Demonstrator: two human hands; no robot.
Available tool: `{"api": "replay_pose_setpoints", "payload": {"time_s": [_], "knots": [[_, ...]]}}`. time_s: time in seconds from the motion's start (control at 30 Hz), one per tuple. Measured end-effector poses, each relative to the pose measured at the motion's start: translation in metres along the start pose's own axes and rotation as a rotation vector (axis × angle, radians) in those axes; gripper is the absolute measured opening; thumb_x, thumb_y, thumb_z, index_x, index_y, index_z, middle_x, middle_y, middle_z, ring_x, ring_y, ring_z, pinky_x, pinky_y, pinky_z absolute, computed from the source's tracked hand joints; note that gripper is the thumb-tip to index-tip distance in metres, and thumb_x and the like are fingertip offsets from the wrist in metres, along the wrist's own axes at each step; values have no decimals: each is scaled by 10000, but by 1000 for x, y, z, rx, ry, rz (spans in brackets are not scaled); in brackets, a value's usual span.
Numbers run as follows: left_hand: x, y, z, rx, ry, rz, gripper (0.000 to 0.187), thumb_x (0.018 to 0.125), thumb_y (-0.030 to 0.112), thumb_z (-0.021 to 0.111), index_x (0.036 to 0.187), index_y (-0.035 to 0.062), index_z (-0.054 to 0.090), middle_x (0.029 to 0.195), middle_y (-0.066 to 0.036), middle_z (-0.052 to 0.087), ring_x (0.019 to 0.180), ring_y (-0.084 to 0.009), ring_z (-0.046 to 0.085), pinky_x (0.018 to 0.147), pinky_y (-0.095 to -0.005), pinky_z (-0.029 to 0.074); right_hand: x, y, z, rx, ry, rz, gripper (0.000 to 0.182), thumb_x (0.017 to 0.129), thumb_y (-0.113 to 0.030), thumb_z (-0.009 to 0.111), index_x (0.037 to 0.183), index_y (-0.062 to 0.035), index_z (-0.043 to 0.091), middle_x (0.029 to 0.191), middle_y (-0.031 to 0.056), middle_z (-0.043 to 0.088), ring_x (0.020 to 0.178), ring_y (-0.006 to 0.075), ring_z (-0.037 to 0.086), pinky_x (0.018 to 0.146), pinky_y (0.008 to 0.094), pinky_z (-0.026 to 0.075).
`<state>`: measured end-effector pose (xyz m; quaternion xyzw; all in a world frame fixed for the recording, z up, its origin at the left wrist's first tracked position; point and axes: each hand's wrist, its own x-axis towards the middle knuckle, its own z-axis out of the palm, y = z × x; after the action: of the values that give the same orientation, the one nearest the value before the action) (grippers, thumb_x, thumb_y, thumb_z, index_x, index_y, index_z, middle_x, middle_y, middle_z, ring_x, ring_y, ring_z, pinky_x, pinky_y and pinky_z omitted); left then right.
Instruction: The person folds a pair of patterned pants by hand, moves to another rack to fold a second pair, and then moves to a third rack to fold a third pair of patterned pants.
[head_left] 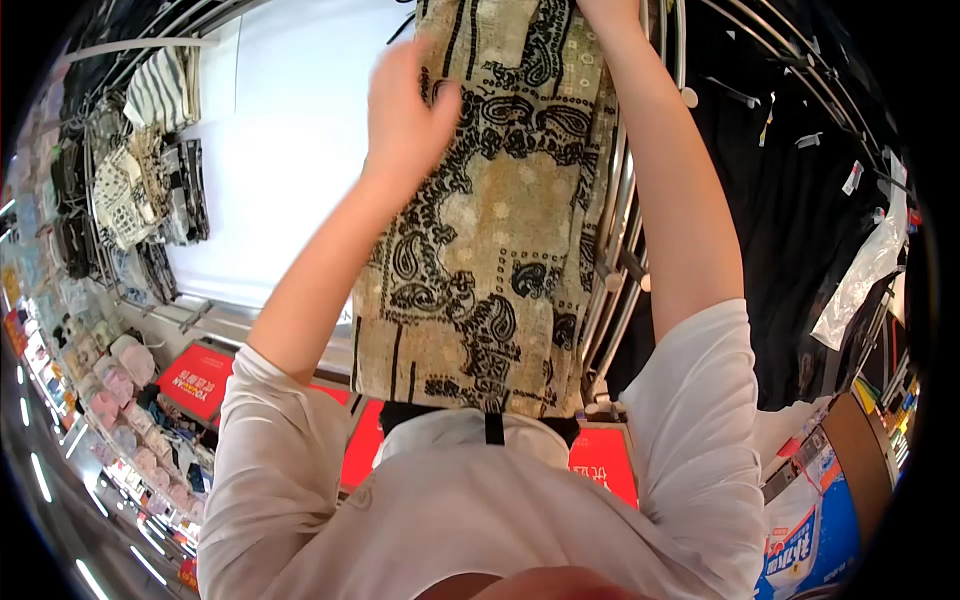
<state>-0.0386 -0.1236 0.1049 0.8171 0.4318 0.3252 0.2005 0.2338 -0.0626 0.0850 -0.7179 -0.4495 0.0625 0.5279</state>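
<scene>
1. We judge the step in hand to be handling the paisley cloth (pixel 490 230), a beige fabric with black pattern, which hangs down in front of the chrome rack (pixel 622 230). Both our arms are raised above the head camera.

2. Our left hand (pixel 405 110) lies against the left edge of the cloth, near its upper part. The fingers are curled loosely and the thumb points toward the fabric. We cannot tell if this grip is really closed on the edge or only rests on it, because the hand is blurred.

3. Our right hand (pixel 608 10) is at the very top of the picture, at the upper right corner of the cloth. Most of it is cut off, so the state of its grip cannot be told.

4. To do this well, we think both hands should keep the top edge level, so that the cloth falls flat and does not twist.

5. We should keep the fabric away from the rack bars just behind it, where it could catch.

6. Relative to the grips, the cloth hangs below both hands, between our two forearms, and its lower edge ends just above our chest.

7. On the left, other patterned cloths (pixel 150 190) hang on a wall display; dark garments (pixel 800 200) hang on the right.
</scene>
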Motion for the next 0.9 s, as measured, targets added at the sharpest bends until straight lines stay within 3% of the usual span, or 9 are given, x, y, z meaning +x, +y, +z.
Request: {"api": "replay_pose_setpoints", "payload": {"time_s": [0.1, 0.17, 0.27, 0.33, 0.43, 0.5, 0.63, 0.77, 0.9], "knots": [[-74, 57, -7, 278, -618, 122, 541, 915, 172, 667, 1409, 10, 517, 1425, -229, 531, 1364, -396, 471, 1157, -560, 335, -14, -8, -14, -87, 58, -101, 784, 871, -303, 774, 1468, 49, 407, 1327, 297, 599, 1291, 432, 538, 1099, 446, 418], [-120, 78, 3, 368, -732, 258, 627, 969, 304, 624, 1491, 16, 430, 1559, -231, 395, 1479, -412, 323, 1205, -597, 241, -35, -18, -25, -155, 96, -133, 802, 871, -282, 774, 1488, 47, 383, 1335, 300, 592, 1305, 445, 521, 1114, 460, 404], [-153, 106, 27, 393, -810, 173, 708, 1008, 434, 538, 1557, 32, 339, 1644, -221, 255, 1547, -387, 183, 1242, -579, 163, -68, -37, -58, -269, 129, -226, 669, 888, -166, 748, 1443, 25, 427, 1205, 242, 665, 1150, 368, 637, 989, 424, 501], [-165, 116, 46, 409, -800, 134, 725, 1020, 461, 496, 1573, 34, 305, 1650, -223, 242, 1554, -373, 168, 1244, -579, 153, -88, -23, -79, 51, -143, -64, 676, 950, -279, 697, 1481, 44, 432, 1482, 253, 492, 1384, 348, 478, 1143, 421, 377], [-163, 140, 56, 298, -741, 49, 688, 1048, 388, 472, 1583, 11, 260, 1641, -242, 256, 1544, -366, 211, 1243, -528, 196, -128, -34, -110, 108, -213, -17, 638, 925, -243, 715, 1456, 1, 459, 1456, 204, 500, 1360, 357, 479, 1142, 432, 375], [-169, 155, 45, -546, -684, -336, 643, 1047, 273, 482, 1574, -12, 246, 1621, -257, 287, 1504, -398, 292, 1222, -468, 266, -153, -61, -144, 159, -278, 2, 553, 952, -143, 686, 1446, -2, 480, 1465, 176, 503, 1393, 316, 466, 1156, 402, 373], [-184, 172, -10, -535, -569, -324, 605, 1001, 135, 550, 1539, -10, 316, 1550, -263, 393, 1415, -427, 412, 1160, -457, 368, -224, -85, -196, 249, -404, 269, 460, 975, -92, 661, 1405, -5, 522, 1433, 138, 547, 1346, 257, 521, 1112, 392, 422], [-257, 157, -72, -382, -460, -292, 514, 919, 79, 605, 1418, 21, 494, 1363, -232, 557, 1239, -407, 553, 1030, -468, 472, -315, -110, -223, 297, -532, 245, 266, 971, -32, 641, 1231, 4, 597, 1169, 94, 620, 1011, 180, 602, 919, 314, 491], [-339, 165, -152, -286, -337, -387, 483, 883, 88, 608, 1362, 68, 548, 1188, -193, 608, 1127, -408, 579, 959, -486, 475, -388, -174, -226, 384, -830, 408, 225, 1017, -59, 595, 1220, 36, 611, 1212, 113, 629, 1159, 202, 614, 1012, 329, 486]]}}
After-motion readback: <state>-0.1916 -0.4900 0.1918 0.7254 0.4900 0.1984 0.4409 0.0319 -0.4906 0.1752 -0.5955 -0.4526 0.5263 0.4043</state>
